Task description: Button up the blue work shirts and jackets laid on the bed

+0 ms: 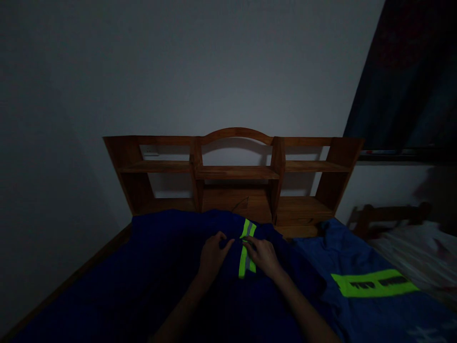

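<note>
A brown wooden shelf unit [237, 172] with an arched top rail stands before a plain grey wall [214, 71]; a white socket [150, 151] shows through its left opening. Rightward lie a medium-blue cloth [389, 314] with a neon-yellow lettered band [374, 276] and crumpled, whitish, plastic-looking sheeting [410, 247].

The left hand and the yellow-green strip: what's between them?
In the head view, dark blue cloth lies between the left hand and the strip; finer detail is too dark.
</note>
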`<state>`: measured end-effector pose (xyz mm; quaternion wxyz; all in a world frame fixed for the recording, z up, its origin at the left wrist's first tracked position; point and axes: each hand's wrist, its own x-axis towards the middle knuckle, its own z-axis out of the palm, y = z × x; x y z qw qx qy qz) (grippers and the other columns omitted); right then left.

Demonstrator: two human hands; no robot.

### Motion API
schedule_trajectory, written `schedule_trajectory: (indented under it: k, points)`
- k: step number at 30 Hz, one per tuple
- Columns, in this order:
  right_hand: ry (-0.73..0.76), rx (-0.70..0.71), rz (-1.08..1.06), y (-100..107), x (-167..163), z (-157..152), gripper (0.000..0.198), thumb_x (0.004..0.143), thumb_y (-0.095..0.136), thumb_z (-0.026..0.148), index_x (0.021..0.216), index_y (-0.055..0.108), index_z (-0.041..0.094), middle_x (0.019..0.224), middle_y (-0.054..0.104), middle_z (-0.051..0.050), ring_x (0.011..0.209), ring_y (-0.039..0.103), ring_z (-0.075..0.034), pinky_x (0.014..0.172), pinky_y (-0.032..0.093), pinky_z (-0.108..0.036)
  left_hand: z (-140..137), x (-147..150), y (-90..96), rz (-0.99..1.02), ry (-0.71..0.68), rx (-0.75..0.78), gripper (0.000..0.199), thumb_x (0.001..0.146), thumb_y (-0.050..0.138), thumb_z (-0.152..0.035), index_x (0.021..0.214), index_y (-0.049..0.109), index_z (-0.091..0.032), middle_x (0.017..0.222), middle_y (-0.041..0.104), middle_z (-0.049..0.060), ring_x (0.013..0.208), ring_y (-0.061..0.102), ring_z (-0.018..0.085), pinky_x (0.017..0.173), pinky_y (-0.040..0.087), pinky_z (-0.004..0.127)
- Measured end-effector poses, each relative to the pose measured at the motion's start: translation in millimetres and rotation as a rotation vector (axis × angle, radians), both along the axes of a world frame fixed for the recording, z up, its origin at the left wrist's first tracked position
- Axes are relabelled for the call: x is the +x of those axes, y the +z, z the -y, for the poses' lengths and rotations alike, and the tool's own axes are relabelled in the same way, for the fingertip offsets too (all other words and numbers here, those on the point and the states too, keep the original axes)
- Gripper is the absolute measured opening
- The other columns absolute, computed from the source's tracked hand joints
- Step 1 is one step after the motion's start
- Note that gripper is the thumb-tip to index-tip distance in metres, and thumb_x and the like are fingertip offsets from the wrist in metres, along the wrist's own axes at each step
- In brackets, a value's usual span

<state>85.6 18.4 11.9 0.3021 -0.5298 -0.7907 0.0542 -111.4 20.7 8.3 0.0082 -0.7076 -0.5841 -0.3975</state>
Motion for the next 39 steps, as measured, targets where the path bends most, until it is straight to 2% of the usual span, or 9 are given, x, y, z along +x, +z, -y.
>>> schedule_trajectory:
  k: [4,8,12,15,17,20,25,32,39]
  points:
    - [-0.325,0.107,0.001,8,26,-11,0.03,0.094,0.037,0.036,0.11,0.059,0.022,0.089,0.068,-0.007,0.081,0.064,-0.021,0.07,0.042,-0.027,-5,-4,19.6,-0.082,-0.073,0.055,0.021,0.082,0.055,-0.041,0.077,0.056,-0.02,0.079,0.06,0.003,0.08,0.055,0.019,0.077,0.039,0.031]
    - [-0.461,0.243,-0.008,8,40,-18,0.026,0.091,0.04,0.026,0.108,0.057,0.017,0.105,0.059,-0.013,0.096,0.057,-0.024,0.078,0.044,-0.032,-6,-9,10.9,-0.03,-0.185,-0.037,0.017,0.08,0.058,-0.037,0.076,0.058,-0.019,0.076,0.058,0.002,0.075,0.055,0.017,0.071,0.041,0.028]
    - [-0.353,0.339,-0.022,15,31,-11,0.037,0.086,0.042,0.02,0.122,0.048,0.012,0.12,0.05,-0.016,0.112,0.047,-0.028,0.093,0.041,-0.041,-4,-11,-10.9,0.08,-0.244,-0.128,0.013,0.078,0.06,-0.032,0.08,0.061,-0.02,0.078,0.059,0.001,0.074,0.056,0.015,0.071,0.043,0.026]
    - [-0.11,0.428,0.017,29,12,4,0.056,0.086,0.045,0.024,0.139,0.028,0.014,0.141,0.031,-0.014,0.132,0.025,-0.028,0.108,0.023,-0.05,-1,-11,-12.9,0.161,-0.313,-0.139,0.012,0.08,0.058,-0.032,0.081,0.062,-0.021,0.08,0.06,0.001,0.077,0.058,0.015,0.073,0.044,0.027]
    - [0.079,0.404,0.081,34,-3,13,0.059,0.088,0.045,0.028,0.142,0.022,0.02,0.146,0.026,-0.009,0.136,0.018,-0.027,0.111,0.014,-0.053,2,-9,-7.2,0.203,-0.272,-0.046,0.011,0.081,0.057,-0.031,0.082,0.063,-0.021,0.086,0.06,0.002,0.084,0.057,0.017,0.078,0.045,0.029]
    - [0.245,0.315,0.109,31,-20,20,0.058,0.09,0.046,0.031,0.142,0.022,0.023,0.137,0.04,-0.008,0.13,0.03,-0.025,0.111,0.013,-0.054,8,-5,3.6,0.195,-0.139,0.164,0.009,0.082,0.057,-0.026,0.086,0.064,-0.021,0.1,0.057,0.005,0.097,0.053,0.019,0.088,0.042,0.034]
    - [0.149,0.257,-0.06,17,-22,15,0.041,0.086,0.054,0.037,0.124,0.047,0.023,0.107,0.055,-0.008,0.108,0.048,-0.023,0.104,0.03,-0.046,15,-3,9.1,0.095,-0.154,0.295,0.014,0.088,0.048,-0.019,0.095,0.059,-0.021,0.108,0.053,0.006,0.104,0.048,0.019,0.093,0.039,0.036]
    - [0.159,0.251,-0.164,10,-18,10,0.008,0.088,0.053,0.026,0.092,0.057,0.021,0.088,0.06,-0.004,0.09,0.053,-0.019,0.086,0.041,-0.034,15,4,0.3,0.095,-0.316,-0.074,0.018,0.093,0.033,-0.024,0.095,0.05,-0.02,0.091,0.059,0.005,0.086,0.056,0.018,0.08,0.043,0.034]
    - [0.122,0.203,-0.114,0,-19,6,0.006,0.089,0.052,0.022,0.091,0.058,0.021,0.086,0.062,-0.003,0.086,0.055,-0.019,0.079,0.041,-0.031,8,0,-10.6,0.403,-0.383,-0.303,0.021,0.082,0.054,-0.033,0.099,0.059,-0.022,0.102,0.065,0.003,0.096,0.06,0.018,0.088,0.043,0.031]
